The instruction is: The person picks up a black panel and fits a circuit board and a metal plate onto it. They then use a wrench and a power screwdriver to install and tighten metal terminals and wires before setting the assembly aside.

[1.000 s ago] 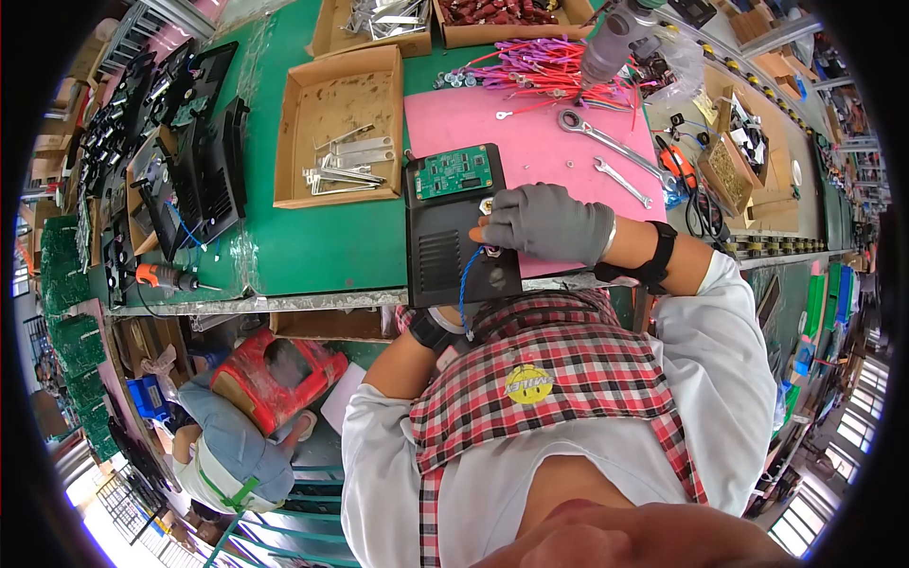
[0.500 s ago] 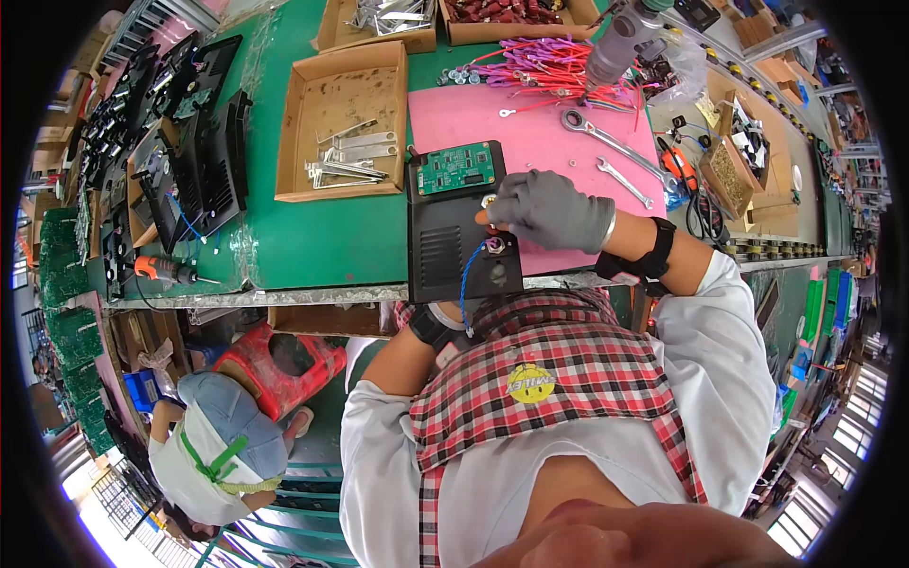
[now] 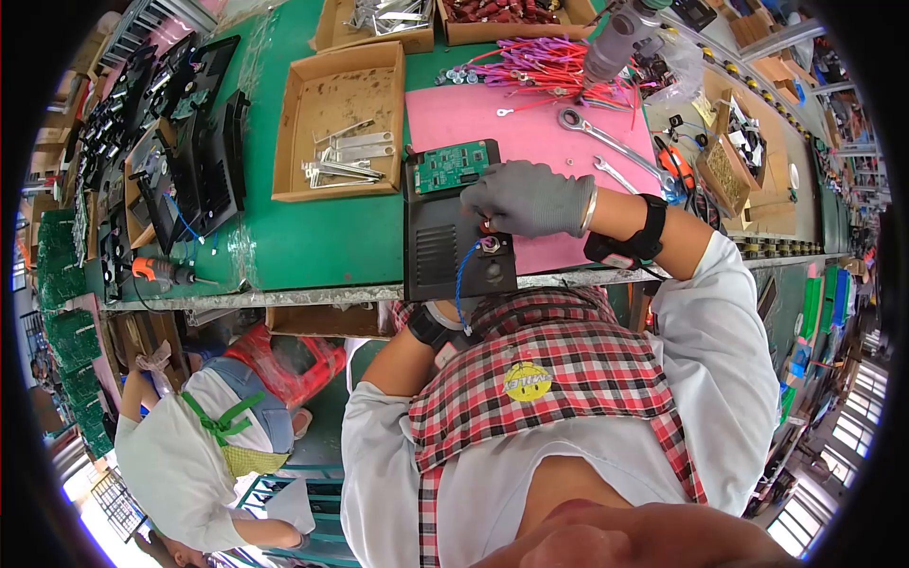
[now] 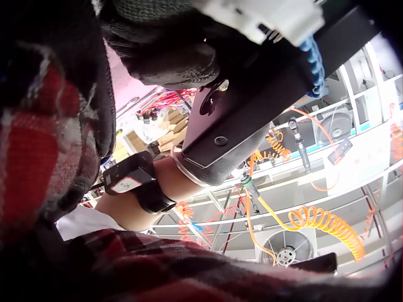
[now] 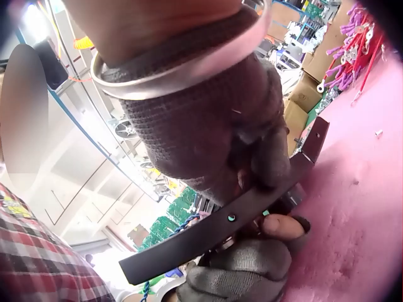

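A black housing panel (image 3: 438,256) with a vent grille lies at the table's front edge, a green circuit board (image 3: 450,168) at its top. My gloved right hand (image 3: 530,197) bends over its right side, fingers curled at a small metal fitting they mostly cover. Just below sits a round socket (image 3: 490,245) with twisted blue wires (image 3: 460,284), ending in a white connector (image 4: 271,19). From underneath, my gloved left hand (image 5: 242,270) grips the panel with bent fingers; the panel hides this hand in the head view.
On the pink mat lie a large ratchet wrench (image 3: 615,147) and a smaller spanner (image 3: 615,174). Red and purple cables (image 3: 540,71) are heaped behind. A cardboard box (image 3: 294,123) holds metal strips. More black housings (image 3: 213,170) and an orange drill (image 3: 161,271) are on the left.
My right hand has left the lower socket and shifted up and a little left over the panel, which stays put. Behind, another person has moved left and bent over.
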Motion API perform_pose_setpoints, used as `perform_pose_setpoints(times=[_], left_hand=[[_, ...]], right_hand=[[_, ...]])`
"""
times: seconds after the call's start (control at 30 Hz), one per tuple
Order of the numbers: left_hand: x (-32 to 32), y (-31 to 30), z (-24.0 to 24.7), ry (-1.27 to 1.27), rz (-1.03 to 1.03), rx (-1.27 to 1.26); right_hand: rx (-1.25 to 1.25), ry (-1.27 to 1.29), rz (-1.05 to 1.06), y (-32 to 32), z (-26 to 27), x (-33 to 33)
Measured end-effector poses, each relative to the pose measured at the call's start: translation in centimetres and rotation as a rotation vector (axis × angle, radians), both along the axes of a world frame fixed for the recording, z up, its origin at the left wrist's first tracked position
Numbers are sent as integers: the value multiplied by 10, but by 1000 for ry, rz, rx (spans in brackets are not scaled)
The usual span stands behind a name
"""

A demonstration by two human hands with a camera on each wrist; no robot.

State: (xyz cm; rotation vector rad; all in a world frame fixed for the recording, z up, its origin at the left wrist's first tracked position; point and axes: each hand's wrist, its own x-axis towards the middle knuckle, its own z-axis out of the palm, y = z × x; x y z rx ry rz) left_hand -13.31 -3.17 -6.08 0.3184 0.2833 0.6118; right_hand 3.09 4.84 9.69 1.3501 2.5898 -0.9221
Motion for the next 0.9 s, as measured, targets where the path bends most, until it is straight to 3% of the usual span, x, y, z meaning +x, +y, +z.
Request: perform_pose_setpoints(times=[0.13, 0.37, 0.53, 0.63, 0.73, 0.83, 0.9], left_hand=[[-3, -3, 23, 205, 30, 136], [3, -2, -1, -44, 33, 18], [1, 0, 1, -29, 16, 47], [-1, 1, 11, -20, 9, 107], [-1, 1, 10, -42, 14, 176], [-1, 1, 6, -155, 0, 92], [0, 3, 7, -135, -18, 57]], right_hand=[[52, 7, 62, -2, 1, 4], [137, 115, 129, -4, -8, 9], [149, 104, 121, -7, -6, 9], [153, 222, 91, -8, -14, 12], [162, 185, 100, -6, -10, 10], [18, 57, 24, -5, 4, 4], [70, 92, 75, -3, 0, 6]])
